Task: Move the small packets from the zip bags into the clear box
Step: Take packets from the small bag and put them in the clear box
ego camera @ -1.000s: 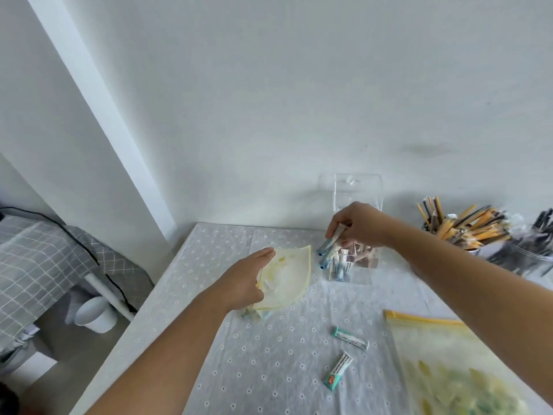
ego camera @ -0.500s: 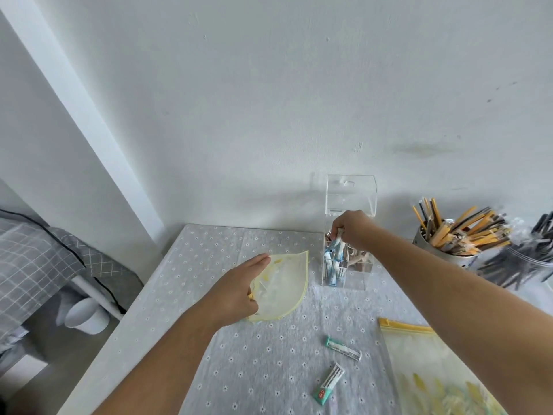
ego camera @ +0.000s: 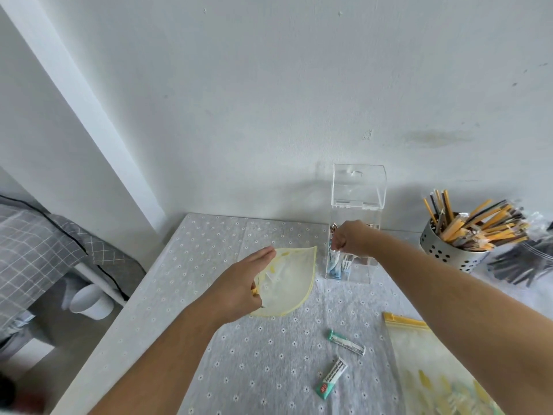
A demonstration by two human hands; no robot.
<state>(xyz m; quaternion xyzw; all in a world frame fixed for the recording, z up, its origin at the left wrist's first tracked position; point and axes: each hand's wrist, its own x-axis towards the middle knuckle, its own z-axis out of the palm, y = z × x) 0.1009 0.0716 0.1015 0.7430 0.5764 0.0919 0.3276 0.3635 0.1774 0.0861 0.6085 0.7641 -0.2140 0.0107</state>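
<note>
On the desk (ego camera: 209, 250) we count 2 zip bags (ego camera: 288, 280) (ego camera: 425, 363), 1 pinched by our left hand (ego camera: 242, 283) mid-desk and 1 at the near right edge, 2 loose packets (ego camera: 345, 345) (ego camera: 330, 377) on open cloth between them, and 1 clear box (ego camera: 362, 272) at the back edge, where our right hand (ego camera: 351, 242) curls at its mouth, whether gripping anything we cannot tell.

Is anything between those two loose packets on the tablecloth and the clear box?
Nothing visible. Bare tablecloth lies between the two packets and the clear box, whose lid stands open; only the right hand sits at its opening.
</note>
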